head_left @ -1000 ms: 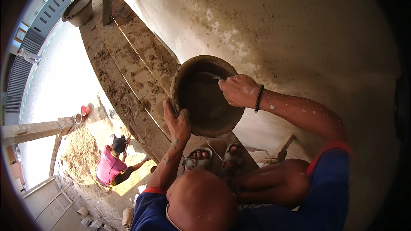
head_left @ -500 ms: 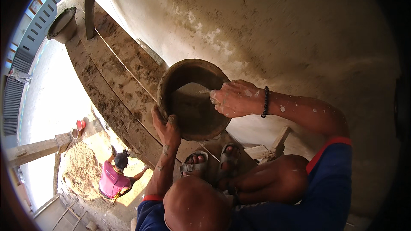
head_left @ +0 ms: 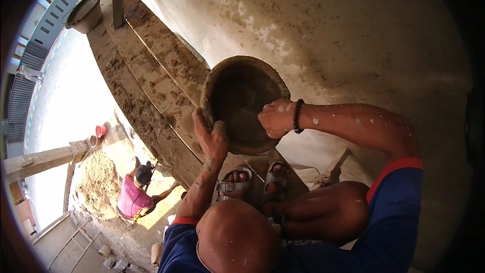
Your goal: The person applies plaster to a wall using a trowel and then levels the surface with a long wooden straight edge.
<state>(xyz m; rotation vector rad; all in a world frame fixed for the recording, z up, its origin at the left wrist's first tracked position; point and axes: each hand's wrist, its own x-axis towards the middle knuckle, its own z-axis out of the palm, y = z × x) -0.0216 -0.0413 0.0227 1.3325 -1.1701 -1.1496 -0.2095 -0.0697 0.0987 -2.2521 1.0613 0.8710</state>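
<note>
A round mortar bucket [head_left: 246, 63], crusted with dried cement, is tilted toward me above the planks. My left hand [head_left: 212, 139] grips its near-left rim, thumb toward the inside and fingers along the outer wall. My right hand [head_left: 277, 118], with a dark bead bracelet on the wrist, is closed in a fist over the bucket's right side. It holds a trowel, whose blade is hard to make out in the shadowed inside. Grey smears of mortar lie within the bucket. White splashes dot my right forearm.
I squat in sandals on a mortar-strewn plank scaffold [head_left: 151, 78] beside a plastered wall [head_left: 364, 45]. A second bucket [head_left: 85, 14] and an upright pole [head_left: 119, 0] stand at the far end. Below left, a person in a pink shirt [head_left: 134, 197] crouches near a sand pile [head_left: 98, 182].
The trowel blade, plainly visible in the bucket before, now shows only dimly as my right fist has turned. The view has shifted, so the bucket appears higher and further right.
</note>
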